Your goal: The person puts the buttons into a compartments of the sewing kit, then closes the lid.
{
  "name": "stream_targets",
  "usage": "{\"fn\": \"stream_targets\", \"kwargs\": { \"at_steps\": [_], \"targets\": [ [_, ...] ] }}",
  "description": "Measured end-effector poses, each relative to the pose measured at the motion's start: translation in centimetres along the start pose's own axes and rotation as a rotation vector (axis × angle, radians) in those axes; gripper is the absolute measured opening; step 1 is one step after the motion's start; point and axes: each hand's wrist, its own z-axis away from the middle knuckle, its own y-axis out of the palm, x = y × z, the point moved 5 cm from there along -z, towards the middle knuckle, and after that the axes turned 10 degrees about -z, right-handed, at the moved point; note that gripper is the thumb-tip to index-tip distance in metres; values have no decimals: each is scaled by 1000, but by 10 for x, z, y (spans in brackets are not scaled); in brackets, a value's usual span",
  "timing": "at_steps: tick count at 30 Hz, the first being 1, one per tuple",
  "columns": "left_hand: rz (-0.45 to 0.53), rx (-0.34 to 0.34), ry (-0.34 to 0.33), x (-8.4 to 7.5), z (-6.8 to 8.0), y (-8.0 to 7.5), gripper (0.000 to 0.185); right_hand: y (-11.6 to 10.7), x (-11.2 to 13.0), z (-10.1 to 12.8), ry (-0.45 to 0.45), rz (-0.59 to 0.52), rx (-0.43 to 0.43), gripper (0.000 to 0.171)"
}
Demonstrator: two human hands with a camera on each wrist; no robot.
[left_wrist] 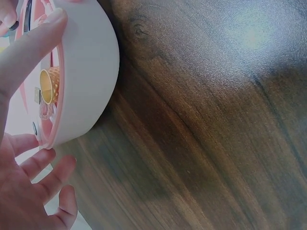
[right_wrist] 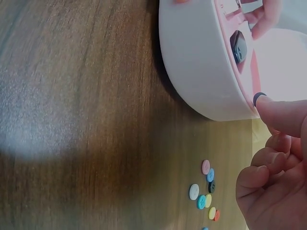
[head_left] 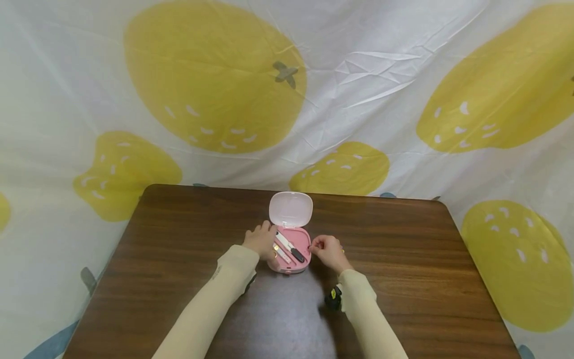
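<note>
Pinching a dark button point(right_wrist: 259, 98) with the right hand point(head_left: 329, 251) at the right rim of the pink-and-white box point(right_wrist: 196, 62) on the table point(head_left: 179, 224); best gripping firmly, not flicking it off the edge. Resting the left hand point(head_left: 261, 243), loosely spread and grasping nothing, against the box's left side; best bracing lightly, not nudging the gold thimble point(left_wrist: 49, 85) inside or the loose buttons point(right_wrist: 201, 201).

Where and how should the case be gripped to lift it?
The case is probably best held by its curved side walls, from left and right: they rise clearly above the table, while the lid stands open at the back and may swing.
</note>
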Motion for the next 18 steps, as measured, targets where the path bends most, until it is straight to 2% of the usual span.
{"fn": "stream_targets", "kwargs": {
  "at_steps": [9, 18],
  "targets": [
    [-2, -7, 4, -1, 1, -2, 109, 4, 3, -2, -19, 20, 0, 8],
    [5, -5, 2, 0, 2, -2, 108, 5, 4, -6, 7, 42, -14, 5]
  ]
}}
